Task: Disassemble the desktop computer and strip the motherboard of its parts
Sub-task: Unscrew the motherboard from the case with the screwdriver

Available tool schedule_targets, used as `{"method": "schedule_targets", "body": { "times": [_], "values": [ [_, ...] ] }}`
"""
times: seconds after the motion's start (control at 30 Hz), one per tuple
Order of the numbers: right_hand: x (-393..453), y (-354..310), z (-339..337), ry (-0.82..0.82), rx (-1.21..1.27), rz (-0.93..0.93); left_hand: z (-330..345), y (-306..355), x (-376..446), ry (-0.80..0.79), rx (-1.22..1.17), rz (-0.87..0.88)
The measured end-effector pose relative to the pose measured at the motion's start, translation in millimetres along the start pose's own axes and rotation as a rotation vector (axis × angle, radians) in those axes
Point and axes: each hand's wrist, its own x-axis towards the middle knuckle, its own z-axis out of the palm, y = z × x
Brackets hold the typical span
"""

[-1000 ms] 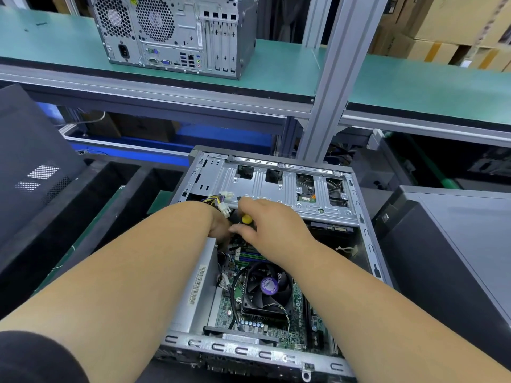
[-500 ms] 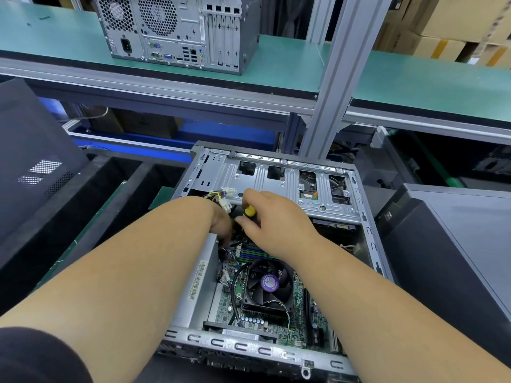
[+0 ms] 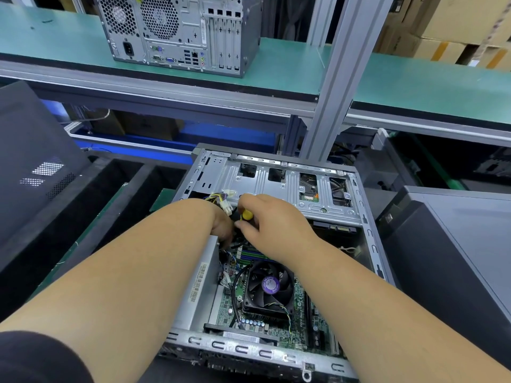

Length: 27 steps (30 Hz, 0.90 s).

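An open desktop case (image 3: 367, 244) lies on its side in front of me. Inside it sits the green motherboard (image 3: 232, 308) with a black CPU fan (image 3: 269, 286) bearing a purple label. My right hand (image 3: 272, 222) is closed around a yellow-handled screwdriver (image 3: 247, 214) near the drive cage (image 3: 276, 186). My left hand (image 3: 222, 225) reaches down beside it into the case; its fingers are hidden among black cables. A bundle of coloured wires with white connectors (image 3: 225, 200) sticks up just behind my hands. The grey power supply (image 3: 199, 286) lies under my left forearm.
A second, closed computer tower (image 3: 179, 31) stands on the green shelf (image 3: 414, 78) above. A grey metal post (image 3: 334, 87) rises behind the case. Dark case panels lie at the left (image 3: 36, 161) and right (image 3: 456, 258). Cardboard boxes (image 3: 456, 23) fill the far right.
Both hands stay at the same spot in the case near the drive cage; the view has shifted slightly. The screwdriver handle remains in my right hand.
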Motion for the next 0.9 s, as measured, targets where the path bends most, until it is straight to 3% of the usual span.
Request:
{"method": "schedule_targets", "body": {
  "times": [0.9],
  "values": [
    [0.2,0.3,1.2,0.004,-0.042,0.01,4.7,-1.4,12.4,-0.006,-0.027,0.02]
  ]
}}
